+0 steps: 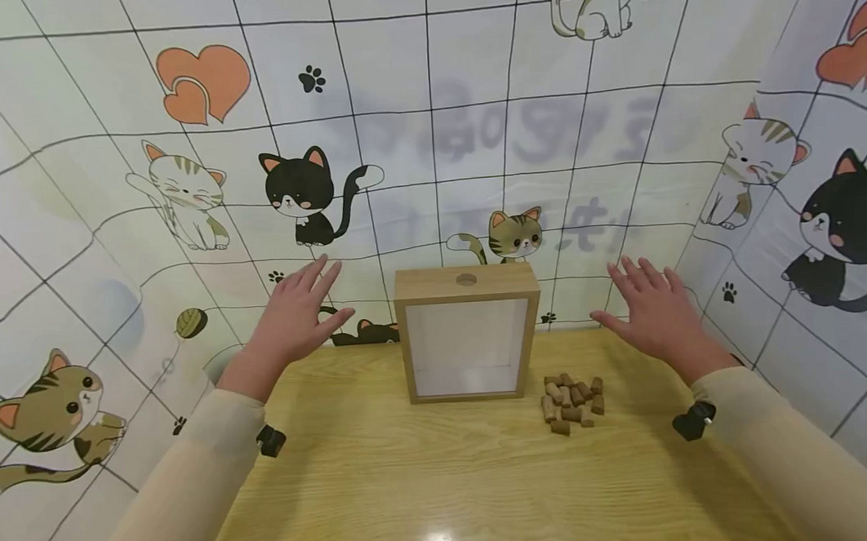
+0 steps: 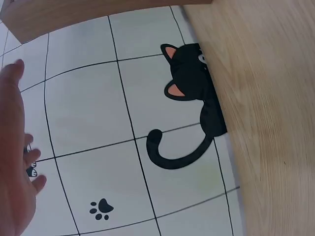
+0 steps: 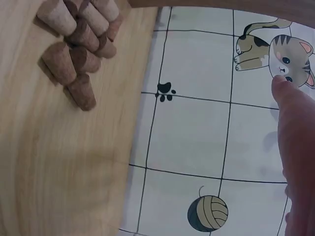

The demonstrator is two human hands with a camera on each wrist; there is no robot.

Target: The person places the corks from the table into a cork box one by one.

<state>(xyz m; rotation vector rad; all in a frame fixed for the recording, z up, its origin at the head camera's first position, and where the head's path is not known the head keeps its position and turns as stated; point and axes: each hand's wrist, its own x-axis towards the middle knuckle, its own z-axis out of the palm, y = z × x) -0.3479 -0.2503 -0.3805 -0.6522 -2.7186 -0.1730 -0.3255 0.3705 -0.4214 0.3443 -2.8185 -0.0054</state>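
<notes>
A wooden box (image 1: 467,285) with a clear front pane and a round hole in its top stands upright at the back of the table. To its right lies a loose pile of tapered corks (image 1: 571,402), also in the right wrist view as corks (image 3: 78,54). My left hand (image 1: 296,314) hovers to the left of the box, fingers spread and holding nothing; part of this hand (image 2: 15,147) edges into the left wrist view. On the other side, my right hand (image 1: 655,312) is raised beyond the corks, fingers spread, touching nothing.
The wooden table (image 1: 385,469) ends at a white wall covering (image 1: 434,140) with grid lines and cartoon cats, which rises at the back and both sides. Black wrist cameras (image 1: 269,441) sit on both forearms. A bright glare shows at the table's front.
</notes>
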